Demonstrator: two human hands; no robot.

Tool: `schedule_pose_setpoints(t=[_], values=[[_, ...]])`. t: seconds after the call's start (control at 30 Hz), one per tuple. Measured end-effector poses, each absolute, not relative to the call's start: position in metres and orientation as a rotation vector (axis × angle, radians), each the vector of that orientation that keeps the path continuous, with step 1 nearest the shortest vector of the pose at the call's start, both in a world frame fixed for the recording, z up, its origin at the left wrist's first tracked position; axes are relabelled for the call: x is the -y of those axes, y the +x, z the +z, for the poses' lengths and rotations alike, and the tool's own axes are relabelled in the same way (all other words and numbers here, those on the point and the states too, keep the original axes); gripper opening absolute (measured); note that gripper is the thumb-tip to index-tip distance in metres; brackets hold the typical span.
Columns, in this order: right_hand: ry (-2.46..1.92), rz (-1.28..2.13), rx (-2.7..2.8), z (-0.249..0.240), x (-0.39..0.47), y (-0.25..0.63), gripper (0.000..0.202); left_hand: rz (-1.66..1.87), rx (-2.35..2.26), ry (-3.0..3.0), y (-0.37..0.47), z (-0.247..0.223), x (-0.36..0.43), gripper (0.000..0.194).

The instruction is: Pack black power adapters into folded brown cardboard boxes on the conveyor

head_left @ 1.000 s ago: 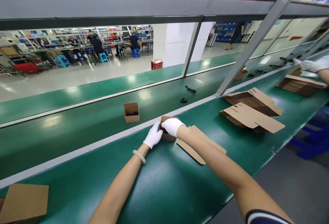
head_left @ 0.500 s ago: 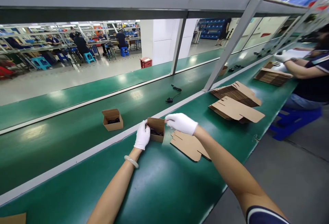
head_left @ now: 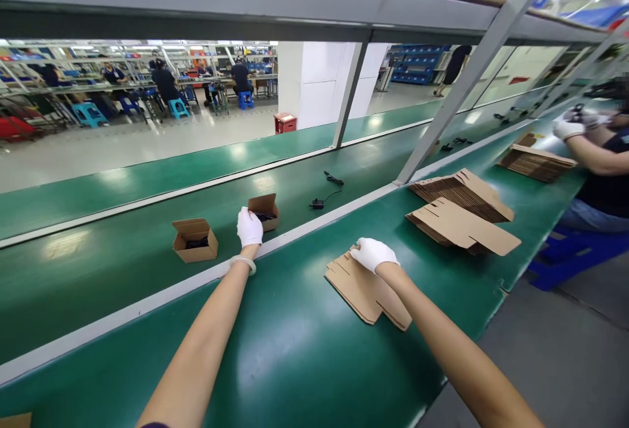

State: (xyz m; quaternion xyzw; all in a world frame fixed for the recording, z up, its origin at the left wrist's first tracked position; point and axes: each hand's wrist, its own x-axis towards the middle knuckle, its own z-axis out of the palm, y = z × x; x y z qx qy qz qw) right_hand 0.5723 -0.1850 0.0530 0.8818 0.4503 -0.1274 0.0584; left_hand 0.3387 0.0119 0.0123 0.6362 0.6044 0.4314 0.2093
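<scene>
My left hand (head_left: 250, 227), in a white glove, grips the left side of a small open cardboard box (head_left: 270, 223) on the green conveyor belt. Dark cable shows inside that box, and its lid stands up. Over the bench, my gloved right hand (head_left: 376, 254) has its fingers closed at the upper edge of a flat cardboard box blank (head_left: 361, 287), with another blank beneath it. Farther left on the belt stands a second open box (head_left: 196, 249), also holding dark cable.
A power adapter with cable (head_left: 318, 204) lies on the belt. Stacked flat blanks (head_left: 457, 221) lie right on the bench, beside a slanted metal post (head_left: 442, 87). A co-worker's gloved hands (head_left: 572, 128) hold a dark item at far right. A white rail (head_left: 295, 228) divides belt and bench.
My left hand has carried the filled box from the bench over the rail onto the belt. My right hand has left that box and moved right to the flat blanks.
</scene>
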Motion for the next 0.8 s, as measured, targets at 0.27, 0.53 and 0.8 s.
schedule_pose_setpoints(t=[0.27, 0.53, 0.8], values=[[2.794, -0.289, -1.438, 0.070, 0.194, 0.566, 0.017, 1.350, -1.728, 2.046, 0.291, 0.010, -0.024, 0.036], [2.807, -0.634, -1.840, 0.093, 0.196, 0.546, 0.017, 0.733, -1.608, 2.687, 0.282, 0.012, -0.010, 0.032], [2.998, -0.717, -2.093, 0.118, 0.205, 0.522, 0.019, 0.978, -1.411, 2.604, 0.255, 0.042, 0.009, 0.024]])
